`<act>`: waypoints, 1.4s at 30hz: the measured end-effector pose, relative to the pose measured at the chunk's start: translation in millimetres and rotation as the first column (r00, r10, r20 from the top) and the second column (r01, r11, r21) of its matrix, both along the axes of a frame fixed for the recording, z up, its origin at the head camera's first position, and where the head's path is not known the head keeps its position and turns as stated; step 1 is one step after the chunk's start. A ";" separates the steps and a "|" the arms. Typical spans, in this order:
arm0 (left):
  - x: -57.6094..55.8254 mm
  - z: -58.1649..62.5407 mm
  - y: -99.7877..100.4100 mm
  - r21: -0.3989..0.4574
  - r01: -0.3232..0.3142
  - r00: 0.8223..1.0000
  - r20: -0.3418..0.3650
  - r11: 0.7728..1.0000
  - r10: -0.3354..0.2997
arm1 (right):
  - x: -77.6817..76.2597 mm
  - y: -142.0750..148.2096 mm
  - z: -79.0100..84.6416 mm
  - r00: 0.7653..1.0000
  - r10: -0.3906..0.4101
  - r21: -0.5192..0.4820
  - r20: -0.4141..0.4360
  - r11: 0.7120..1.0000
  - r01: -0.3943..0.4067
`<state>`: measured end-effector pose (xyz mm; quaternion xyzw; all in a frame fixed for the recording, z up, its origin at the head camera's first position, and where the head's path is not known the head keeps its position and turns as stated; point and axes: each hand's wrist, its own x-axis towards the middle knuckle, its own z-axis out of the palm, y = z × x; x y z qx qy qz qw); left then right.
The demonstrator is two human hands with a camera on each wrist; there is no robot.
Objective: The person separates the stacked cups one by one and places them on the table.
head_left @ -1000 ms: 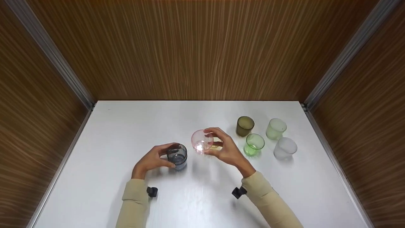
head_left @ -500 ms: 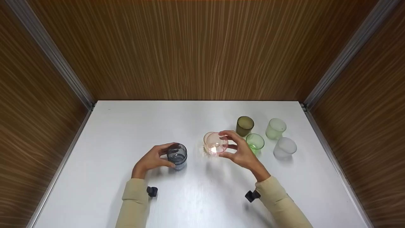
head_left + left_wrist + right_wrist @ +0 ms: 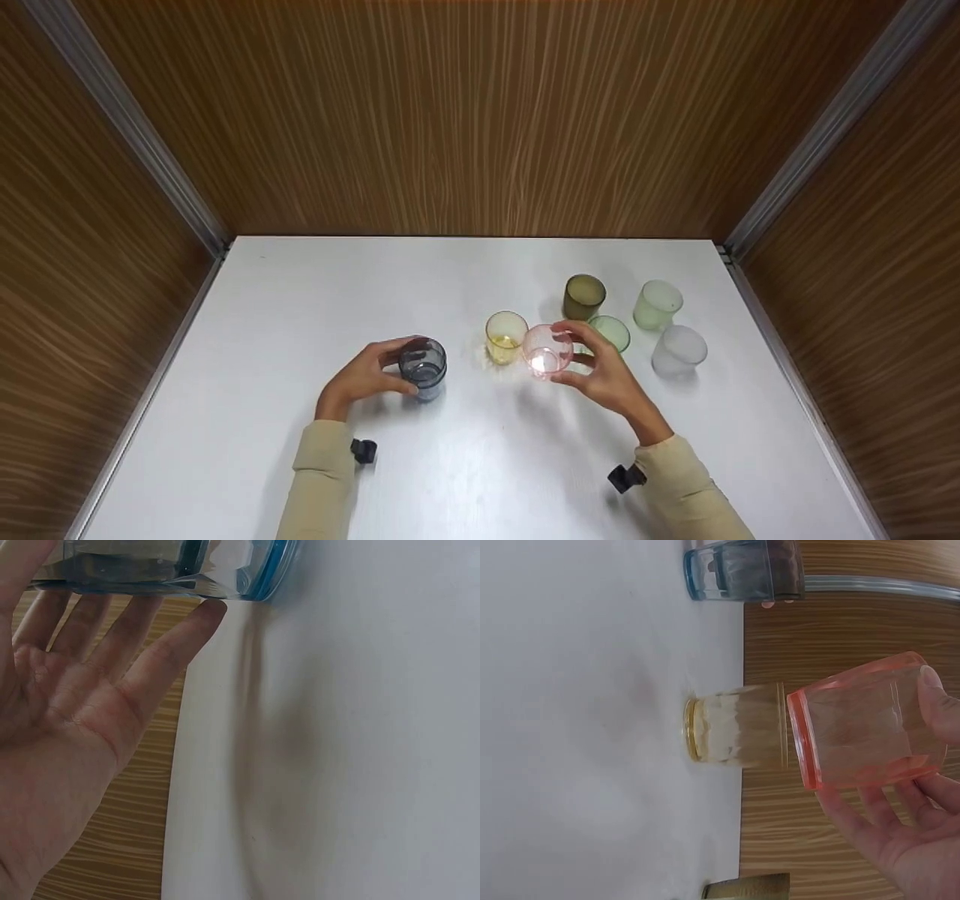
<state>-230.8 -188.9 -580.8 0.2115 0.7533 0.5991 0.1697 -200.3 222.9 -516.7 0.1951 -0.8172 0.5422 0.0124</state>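
Note:
My left hand (image 3: 364, 373) grips a smoky grey glass (image 3: 422, 358), which appears nested in a bluish glass (image 3: 731, 574) on the white table. The left wrist view shows my fingers (image 3: 165, 652) along the blue glass (image 3: 225, 570). With thumb and fingertips my right hand (image 3: 611, 381) holds a clear pink glass (image 3: 546, 351) above the table. The pink glass is slightly tilted in the right wrist view, its base close to the rim of a yellow glass (image 3: 739, 727). Beyond that hand, a bright green glass (image 3: 613, 332) is partly hidden.
An olive glass (image 3: 583, 298) stands behind the green one. Further right are a pale green glass (image 3: 657, 306) and a frosted white glass (image 3: 679, 352). Wood-grain panels (image 3: 480, 120) enclose the white table (image 3: 337, 285) at the back and sides.
My right hand has carried the pink glass rightward, from left of the yellow glass, across it, to its right side. The left hand stays at the stacked glasses.

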 end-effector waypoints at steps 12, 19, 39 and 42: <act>-3.6 -2.3 2.2 0.016 0.016 1.000 -0.018 1.000 -0.015 | 11.9 25.9 -8.8 0.996 -0.083 0.008 0.007 0.996 0.083; -2.1 -2.5 0.2 0.014 0.008 1.000 -0.012 1.000 -0.008 | 19.5 41.1 -15.4 0.993 -0.113 0.027 0.019 0.993 0.112; -1.3 -2.5 0.2 0.038 0.016 1.000 -0.021 0.999 -0.016 | 50.6 89.7 -29.1 0.975 -0.220 0.032 0.044 0.975 0.218; -1.2 -2.3 0.9 0.041 0.015 1.000 -0.021 0.999 -0.015 | 54.3 96.4 -28.2 0.971 -0.237 0.049 0.038 0.971 0.235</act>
